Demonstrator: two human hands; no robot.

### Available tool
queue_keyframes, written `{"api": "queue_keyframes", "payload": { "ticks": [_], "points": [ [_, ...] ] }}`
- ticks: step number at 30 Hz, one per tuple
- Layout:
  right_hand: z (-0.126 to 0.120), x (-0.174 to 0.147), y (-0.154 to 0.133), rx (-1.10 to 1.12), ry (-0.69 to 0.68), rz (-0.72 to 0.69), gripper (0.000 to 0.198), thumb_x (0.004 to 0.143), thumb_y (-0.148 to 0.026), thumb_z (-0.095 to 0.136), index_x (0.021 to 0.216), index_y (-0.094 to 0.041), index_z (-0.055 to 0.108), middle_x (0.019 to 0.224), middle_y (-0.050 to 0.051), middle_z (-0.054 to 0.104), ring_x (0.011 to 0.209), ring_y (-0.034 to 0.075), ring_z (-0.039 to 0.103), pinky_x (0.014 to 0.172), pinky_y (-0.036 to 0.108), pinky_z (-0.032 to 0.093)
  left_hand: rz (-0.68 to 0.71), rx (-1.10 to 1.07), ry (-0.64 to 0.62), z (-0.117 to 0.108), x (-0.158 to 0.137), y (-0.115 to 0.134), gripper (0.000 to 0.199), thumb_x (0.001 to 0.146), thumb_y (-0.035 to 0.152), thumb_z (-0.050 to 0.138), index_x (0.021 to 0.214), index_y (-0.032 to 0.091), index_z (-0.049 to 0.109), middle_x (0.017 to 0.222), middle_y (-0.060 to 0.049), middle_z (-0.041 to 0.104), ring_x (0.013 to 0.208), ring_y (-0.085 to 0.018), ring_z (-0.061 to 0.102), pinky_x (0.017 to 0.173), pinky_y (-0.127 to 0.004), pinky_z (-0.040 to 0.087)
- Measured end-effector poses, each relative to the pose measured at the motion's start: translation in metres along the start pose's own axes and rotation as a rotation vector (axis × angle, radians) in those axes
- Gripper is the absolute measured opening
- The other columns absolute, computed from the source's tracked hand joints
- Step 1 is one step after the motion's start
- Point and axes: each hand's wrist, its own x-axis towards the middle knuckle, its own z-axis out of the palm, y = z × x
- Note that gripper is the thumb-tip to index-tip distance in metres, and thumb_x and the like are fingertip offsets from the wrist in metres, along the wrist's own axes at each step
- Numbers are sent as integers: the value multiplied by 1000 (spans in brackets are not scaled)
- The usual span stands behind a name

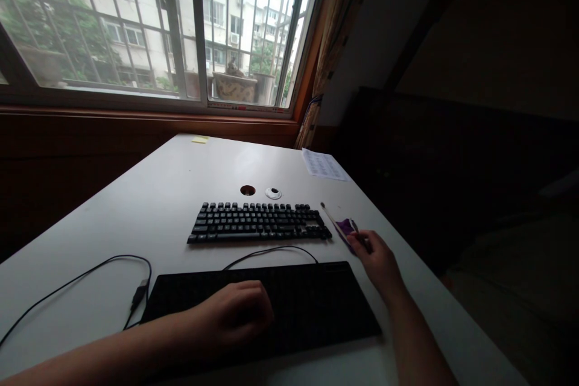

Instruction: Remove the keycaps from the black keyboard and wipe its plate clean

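Observation:
A flat black panel [312,307], with a black cable at its far edge, lies on the white table close to me. My left hand [246,313] rests over its middle, fingers curled inward. Whatever those fingers may hold is hidden. Right of the panel, my right hand [375,256] pinches at a small dark item that I cannot make out. Just beyond its fingertips are a crumpled purple cloth or packet [346,227] and a thin pale stick with a dark tip [332,220], resembling a brush. A black keyboard [257,221] sits behind the panel.
A black USB cable [104,260] loops on the left of the table [136,217]. Behind the keyboard are a round hole [248,190] and a white ring [273,193]. Printed paper [323,164] and a yellow note [199,140] lie at the far edge, below a window.

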Motion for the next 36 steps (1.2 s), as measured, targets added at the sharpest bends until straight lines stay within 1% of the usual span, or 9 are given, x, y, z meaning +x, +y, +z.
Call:
{"api": "queue_keyframes", "payload": {
  "ticks": [5,8,13,17,22,26,31,33,36],
  "points": [
    [-11,0,30,-77,67,49,42,97,-54,45,107,-19,67,103,11,69,95,26,66,84,38,53,79,108,-20,7,-2,-2,13,90,7,57,98,17,62,98,-8,65,85,-16,64,73,-22,53],
    [-17,-4,53,-190,99,88,45,94,-54,46,108,-18,69,104,13,67,99,29,64,89,42,50,132,180,-37,8,-2,-1,20,88,4,57,101,18,63,104,-9,68,94,-18,65,80,-25,55],
    [-20,-12,92,-355,72,171,44,88,-50,45,94,-18,73,92,15,67,88,32,63,79,45,51,164,333,-164,6,-1,10,26,86,4,62,108,19,63,118,-10,70,107,-25,63,88,-32,56],
    [-15,-16,109,-418,0,181,37,85,-45,50,90,-18,75,85,12,66,79,29,64,72,40,51,198,406,-174,7,-1,15,20,92,11,63,110,20,63,120,-11,69,111,-26,62,90,-33,56],
    [-10,-18,109,-478,-18,159,39,86,-43,51,102,-17,76,89,12,64,78,28,64,71,39,52,224,460,-183,8,-1,16,20,90,9,61,108,19,63,123,-11,68,112,-27,60,93,-34,56],
    [-12,-20,103,-529,-13,121,37,87,-40,51,102,-18,76,88,13,64,77,29,63,75,43,51,226,480,-189,7,-2,14,21,88,9,62,107,18,63,125,-11,67,114,-27,59,92,-33,56],
    [-14,-16,89,-563,27,36,40,93,-39,45,112,-16,73,107,18,67,99,34,61,91,51,44,239,475,-179,8,-3,5,19,89,11,64,107,19,64,124,-11,67,114,-27,58,94,-34,55],
    [-10,-12,81,-544,16,-18,41,95,-40,45,117,-17,71,116,17,67,108,32,59,96,49,42,246,472,-181,8,-3,2,19,89,12,65,106,19,64,125,-11,66,114,-27,58,95,-34,55],
    [-3,-9,69,-482,-38,-91,39,93,-42,50,120,-20,70,123,12,68,113,31,57,95,46,43,246,472,-199,6,-2,1,17,90,12,65,105,18,64,125,-11,66,114,-27,58,97,-34,54]
  ]
}}
